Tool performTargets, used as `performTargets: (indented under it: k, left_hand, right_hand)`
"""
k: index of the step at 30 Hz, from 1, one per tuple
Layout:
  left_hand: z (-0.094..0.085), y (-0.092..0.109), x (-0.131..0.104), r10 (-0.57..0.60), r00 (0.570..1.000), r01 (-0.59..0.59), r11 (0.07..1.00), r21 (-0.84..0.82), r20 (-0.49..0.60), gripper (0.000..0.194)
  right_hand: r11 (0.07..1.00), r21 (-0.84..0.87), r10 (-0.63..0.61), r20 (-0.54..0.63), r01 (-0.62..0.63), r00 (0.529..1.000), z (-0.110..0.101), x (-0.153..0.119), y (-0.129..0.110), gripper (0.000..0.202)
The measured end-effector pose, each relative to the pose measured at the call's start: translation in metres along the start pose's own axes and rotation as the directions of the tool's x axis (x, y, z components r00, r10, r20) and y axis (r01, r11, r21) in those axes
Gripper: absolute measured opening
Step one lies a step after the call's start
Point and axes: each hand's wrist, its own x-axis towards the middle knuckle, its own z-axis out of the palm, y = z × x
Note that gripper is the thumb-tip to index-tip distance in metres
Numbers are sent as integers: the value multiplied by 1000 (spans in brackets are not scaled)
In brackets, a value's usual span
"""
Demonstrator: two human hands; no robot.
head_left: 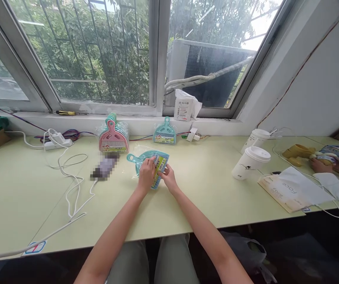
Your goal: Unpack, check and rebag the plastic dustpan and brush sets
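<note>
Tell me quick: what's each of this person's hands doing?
Left hand: closed on the teal dustpan, fingers over its label.
Right hand: touching the dustpan's right edge; grip can't be told.

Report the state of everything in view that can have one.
Held teal dustpan set: gripped by left hand and right hand.
Dustpan stack: stacked, pink in front.
Other teal dustpan: upright.
Front cup: lid on.
Rear cup: lid on.
Pixelated device: cable attached, display unreadable.
Screwdriver: lying flat.

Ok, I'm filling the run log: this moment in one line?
left hand: on teal plastic dustpan | right hand: at its wide, labelled end | beyond, left: pink plastic dustpan
</note>
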Motion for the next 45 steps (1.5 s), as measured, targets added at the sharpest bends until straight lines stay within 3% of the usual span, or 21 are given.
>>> performTargets:
  k: [9, 14, 16, 18, 20, 21, 23, 24, 25, 27, 28, 30, 32, 35, 36, 39, 41, 45]
  left_hand:
    - [12, -8, -7, 307, 948, -305, 952, -31, 84, 40]
    - [13, -7, -5, 254, 964, -254, 967, -7, 83, 45]
    - [11, -5, -5, 260, 960, -251, 963, -94, 102, 45]
    - [10, 0, -6, 248, 968, -234, 950, -209, 46, 45]
    - [7, 5, -7, 101, 980, -145, 952, -270, -170, 47]
    - [5, 6, -7, -26, 951, -68, 955, -290, -309, 52]
    - [2, 7, -5, -297, 813, 101, 919, -381, -500, 67]
    - [0, 6, -2, -414, 756, 164, 870, -466, -507, 75]
    - [0, 4, 0, -516, 731, 209, 792, -573, -446, 80]
    - [2, 1, 4, -626, 770, 309, 540, -783, -128, 80]
    - [5, 0, 4, -604, 793, 381, 393, -837, 77, 77]
    - [13, 2, 2, -450, 790, 537, 180, -824, 417, 71]
    - [22, 7, -4, -274, 754, 641, 103, -761, 597, 65]
    - [31, 16, -11, -119, 713, 701, 90, -708, 691, 58]
    - [32, 17, -11, -112, 723, 691, 86, -718, 682, 58]
    - [28, 15, -5, -202, 806, 576, 54, -816, 556, 59]
    - [20, 9, 1, -271, 821, 528, 28, -849, 502, 55]
    - [2, -6, 6, -297, 749, 626, 26, -779, 592, 47]
  right_hand:
    - [1000, -1, -20, -3, 20, 1000, -2, 0, 0, 43]
    - [1000, 14, -12, -14, 13, 1000, -1, 2, 0, 47]
    - [1000, 22, -7, -30, 7, 1000, -1, 3, -1, 48]
    - [999, 35, 0, -56, 2, 998, -3, 3, -3, 48]
    - [998, 57, 6, -108, 0, 994, -6, 3, -5, 48]
    - [997, 74, 7, -140, 3, 990, -8, 3, -6, 49]
    - [993, 116, 5, -196, 18, 981, -13, 3, -9, 50]
    - [990, 137, 1, -217, 29, 976, -14, 3, -10, 50]
    - [987, 158, -2, -234, 40, 972, -16, 3, -11, 50]
    - [980, 191, -4, -256, 55, 967, -18, 4, -11, 50]
    - [977, 203, -5, -262, 60, 965, -19, 4, -11, 50]
    - [973, 220, -8, -281, 73, 960, -20, 5, -10, 51]
    - [968, 231, -24, -319, 103, 947, -23, 6, -10, 50]
    - [959, 243, -44, -375, 143, 926, -28, 7, -12, 50]
    - [958, 246, -46, -374, 146, 926, -29, 7, -14, 50]
    - [956, 267, -27, -324, 119, 946, -30, 7, -15, 50]
    - [958, 279, 1, -254, 72, 967, -28, 8, -14, 50]
    - [959, 283, 58, -114, -23, 992, -25, 9, -12, 49]
